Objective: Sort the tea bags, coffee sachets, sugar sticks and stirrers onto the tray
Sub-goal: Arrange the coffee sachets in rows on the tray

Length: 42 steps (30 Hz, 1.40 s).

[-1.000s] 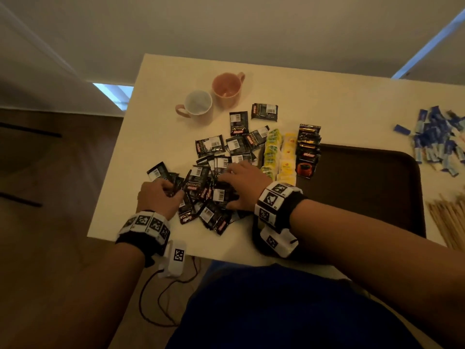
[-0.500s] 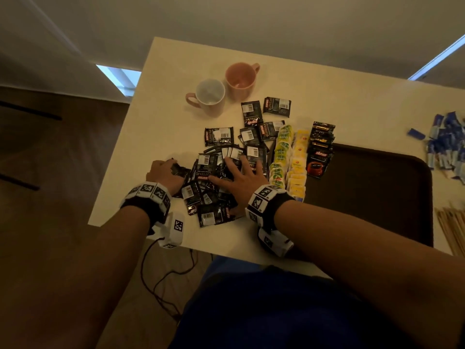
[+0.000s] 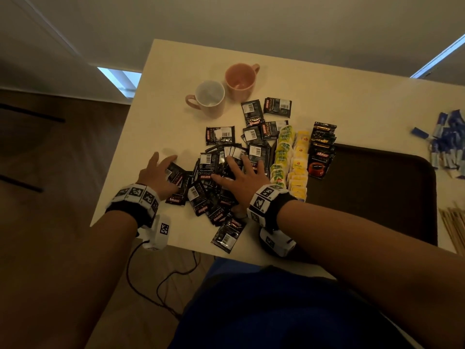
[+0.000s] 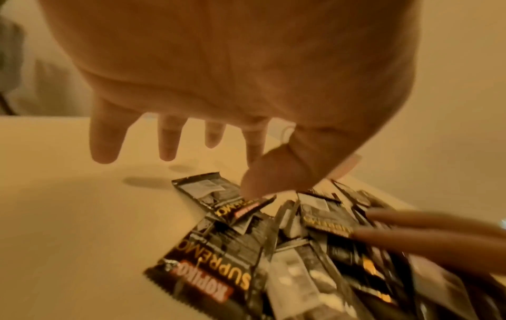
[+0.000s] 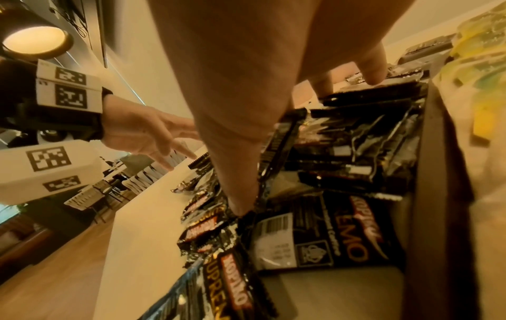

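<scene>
A: Where are the hands?
B: The right hand lies flat, its grip wide, fingers spread on the coffee sachets heaped on the counter.

A: And the left hand?
B: Grip wide too, thumb touching a sachet at the heap's left edge. The tray lies right of both, tea bags between.

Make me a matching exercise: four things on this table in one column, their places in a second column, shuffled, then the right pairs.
Things:
1. mugs
2. blue sugar sticks
3. stirrers
4. yellow tea bags

Places:
A. near right table edge
B. along the tray's left rim
C. far right, beyond the tray
D. far side, beyond the black sachets

Pairs: 1-D, 2-C, 3-A, 4-B
</scene>
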{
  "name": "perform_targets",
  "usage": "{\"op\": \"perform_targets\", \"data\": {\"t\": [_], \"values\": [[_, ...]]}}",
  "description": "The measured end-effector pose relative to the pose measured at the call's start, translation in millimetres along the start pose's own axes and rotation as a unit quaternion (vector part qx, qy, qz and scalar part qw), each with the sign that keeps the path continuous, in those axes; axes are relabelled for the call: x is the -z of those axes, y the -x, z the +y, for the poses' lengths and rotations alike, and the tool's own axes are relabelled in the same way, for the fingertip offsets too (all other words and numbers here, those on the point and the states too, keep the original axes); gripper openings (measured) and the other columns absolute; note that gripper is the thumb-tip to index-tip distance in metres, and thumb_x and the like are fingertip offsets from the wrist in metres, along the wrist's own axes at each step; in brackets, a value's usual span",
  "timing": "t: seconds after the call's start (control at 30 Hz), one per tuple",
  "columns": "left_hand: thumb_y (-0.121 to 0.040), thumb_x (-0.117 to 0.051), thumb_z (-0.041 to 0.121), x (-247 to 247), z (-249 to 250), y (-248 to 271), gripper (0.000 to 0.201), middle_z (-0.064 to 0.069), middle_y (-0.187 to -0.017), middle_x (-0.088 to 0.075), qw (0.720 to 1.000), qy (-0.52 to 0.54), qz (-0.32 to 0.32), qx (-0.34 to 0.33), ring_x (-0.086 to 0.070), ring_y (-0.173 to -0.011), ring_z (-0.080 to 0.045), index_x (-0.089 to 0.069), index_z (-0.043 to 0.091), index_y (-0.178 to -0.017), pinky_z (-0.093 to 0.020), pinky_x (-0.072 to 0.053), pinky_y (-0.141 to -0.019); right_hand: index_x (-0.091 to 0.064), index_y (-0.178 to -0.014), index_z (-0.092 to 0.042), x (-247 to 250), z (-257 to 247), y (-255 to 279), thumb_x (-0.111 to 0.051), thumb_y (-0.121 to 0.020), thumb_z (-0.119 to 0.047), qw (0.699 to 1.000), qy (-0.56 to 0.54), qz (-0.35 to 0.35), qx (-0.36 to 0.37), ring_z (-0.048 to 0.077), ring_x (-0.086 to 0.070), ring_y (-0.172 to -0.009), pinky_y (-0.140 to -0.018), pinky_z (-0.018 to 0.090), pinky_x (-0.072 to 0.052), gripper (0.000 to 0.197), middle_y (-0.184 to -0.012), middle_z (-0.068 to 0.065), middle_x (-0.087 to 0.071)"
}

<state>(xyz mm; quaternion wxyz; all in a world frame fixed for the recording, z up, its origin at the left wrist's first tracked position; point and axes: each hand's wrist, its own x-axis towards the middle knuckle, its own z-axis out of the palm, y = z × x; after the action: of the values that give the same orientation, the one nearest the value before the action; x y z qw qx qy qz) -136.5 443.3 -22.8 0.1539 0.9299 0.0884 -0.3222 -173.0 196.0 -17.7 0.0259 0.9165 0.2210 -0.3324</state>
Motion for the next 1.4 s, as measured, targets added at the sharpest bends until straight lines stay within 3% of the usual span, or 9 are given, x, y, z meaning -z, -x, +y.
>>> {"op": "perform_targets", "data": {"t": [0.17, 0.27, 0.4, 0.5, 0.67, 0.8, 1.03, 1.23, 1.4], "values": [[-0.068, -0.087, 0.041, -16.6, -4.5, 25.0, 0.102, -0.002, -0.162, -0.012, 0.997, -0.050, 0.041, -0.036, -0.024, -0.143, -0.034, -0.028, 0.037, -0.150, -0.051, -0.035, -0.112, -0.013, -0.150, -0.039, 8.9, -12.6, 5.9, -0.071, -0.073, -0.062, 0.993, 0.045, 0.074, 0.078, 0.044, 0.003, -0.145, -0.112, 0.068, -0.007, 0.100, -0.160, 0.011, 0.001], [-0.059, -0.091, 0.048, -23.9, -5.8, 21.2, 0.119, 0.001, -0.165, 0.005, 0.994, -0.090, 0.011, -0.054, -0.015, -0.148, -0.033, -0.018, 0.044, -0.153, -0.053, -0.031, -0.116, -0.037, -0.143, -0.036, 13.4, -18.8, 10.1, -0.068, -0.078, -0.058, 0.973, 0.109, 0.098, 0.180, 0.038, -0.015, -0.141, -0.112, 0.058, -0.019, 0.075, -0.155, 0.009, -0.022], [-0.056, -0.095, 0.037, -16.9, -5.5, 6.8, 0.133, -0.002, -0.164, 0.020, 0.985, -0.149, -0.068, -0.057, -0.012, -0.149, -0.036, -0.006, 0.049, -0.154, -0.052, -0.030, -0.117, -0.056, -0.129, -0.035, 5.3, -31.8, 14.3, -0.071, -0.079, -0.046, 0.944, 0.174, 0.060, 0.275, 0.031, -0.030, -0.130, -0.102, 0.042, -0.033, 0.053, -0.144, 0.005, -0.037], [-0.072, -0.083, 0.026, -10.1, -5.8, 2.8, 0.109, -0.006, -0.165, 0.012, 0.983, -0.150, -0.078, -0.071, -0.025, -0.146, -0.036, -0.014, 0.045, -0.154, -0.042, -0.033, -0.116, -0.063, -0.119, -0.035, -1.7, -39.2, 16.5, -0.075, -0.079, -0.035, 0.936, 0.206, 0.033, 0.284, 0.030, -0.036, -0.126, -0.099, 0.038, -0.036, 0.042, -0.140, 0.005, -0.043], [-0.082, -0.072, 0.018, -7.8, -4.5, 2.2, 0.095, 0.001, -0.166, 0.003, 0.977, -0.193, -0.076, -0.053, -0.031, -0.138, -0.037, -0.017, 0.049, -0.152, -0.044, -0.039, -0.112, -0.064, -0.117, -0.035, -6.5, -44.3, 13.2, -0.080, -0.074, -0.030, 0.932, 0.223, 0.041, 0.283, 0.029, -0.037, -0.126, -0.098, 0.038, -0.037, 0.046, -0.141, 0.004, -0.045], [-0.078, -0.081, 0.027, -12.8, -8.3, 6.4, 0.090, 0.001, -0.158, -0.018, 0.975, -0.204, -0.044, -0.072, -0.035, -0.130, -0.035, -0.028, 0.047, -0.149, -0.050, -0.042, -0.105, -0.066, -0.116, -0.030, -7.7, -43.4, 12.9, -0.075, -0.079, -0.028, 0.937, 0.208, 0.059, 0.276, 0.029, -0.039, -0.124, -0.098, 0.037, -0.038, 0.038, -0.137, 0.004, -0.047], [-0.071, -0.083, 0.042, -13.4, -3.0, 6.9, 0.082, 0.000, -0.134, -0.044, 0.968, -0.242, 0.001, -0.072, -0.041, -0.122, -0.029, -0.037, 0.041, -0.139, -0.044, -0.042, -0.096, -0.056, -0.126, -0.019, -10.9, -44.2, 8.5, -0.070, -0.083, -0.021, 0.952, 0.146, 0.084, 0.256, 0.028, -0.040, -0.121, -0.097, 0.038, -0.039, 0.045, -0.134, 0.007, -0.048], [-0.061, -0.091, 0.032, -16.9, -2.8, 6.3, 0.075, -0.003, -0.125, -0.045, 0.982, -0.184, 0.011, -0.044, -0.042, -0.118, -0.028, -0.046, 0.027, -0.121, -0.043, -0.041, -0.094, -0.050, -0.135, -0.019, -5.5, -37.1, 4.5, -0.069, -0.085, -0.026, 0.963, 0.086, 0.091, 0.237, 0.029, -0.040, -0.121, -0.099, 0.042, -0.037, 0.053, -0.135, 0.007, -0.047], [-0.064, -0.090, 0.025, -17.6, -4.6, 5.5, 0.069, 0.001, -0.109, -0.062, 0.993, -0.117, -0.006, -0.029, -0.059, -0.104, -0.027, -0.036, 0.028, -0.108, -0.041, -0.046, -0.090, -0.048, -0.135, -0.021, -3.0, -34.9, 3.0, -0.066, -0.087, -0.028, 0.972, 0.058, 0.077, 0.216, 0.028, -0.036, -0.122, -0.100, 0.041, -0.034, 0.052, -0.137, 0.007, -0.043]]}}
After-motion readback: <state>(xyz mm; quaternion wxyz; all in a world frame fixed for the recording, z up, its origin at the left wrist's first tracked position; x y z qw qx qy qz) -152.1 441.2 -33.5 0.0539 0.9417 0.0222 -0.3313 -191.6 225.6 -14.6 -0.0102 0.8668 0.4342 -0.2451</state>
